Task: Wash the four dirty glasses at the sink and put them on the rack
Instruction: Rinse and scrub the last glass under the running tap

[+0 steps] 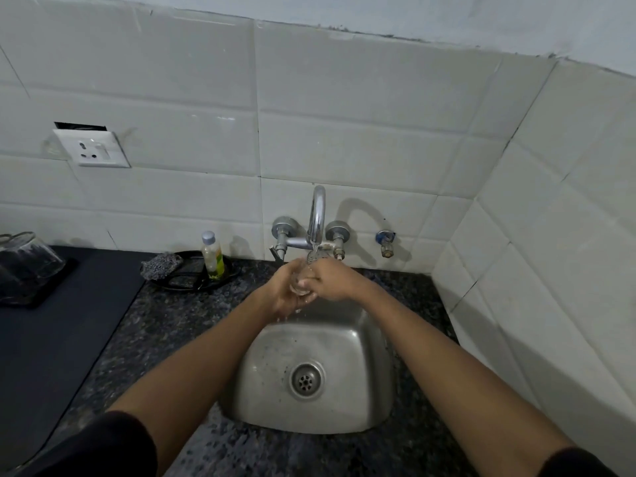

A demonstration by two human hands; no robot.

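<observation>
A clear glass point(300, 283) is held under the chrome tap point(317, 215), tilted, with water running onto it. My left hand point(285, 290) curls round the glass from the left and below. My right hand point(328, 278) grips it from the right, its fingers over the glass near the rim. Most of the glass is hidden between the two hands. Water drips down into the steel sink point(358, 342) below. At the far left another clear glass point(25, 261) stands upside down on a dark rack or mat point(51, 284).
A black dish point(187, 287) behind the sink's left holds a grey scrubber point(160, 266) and a small bottle of yellow liquid point(212, 256). A dark surface point(62, 339) lies at the left of the speckled counter point(179, 315). A tiled wall stands close on the right.
</observation>
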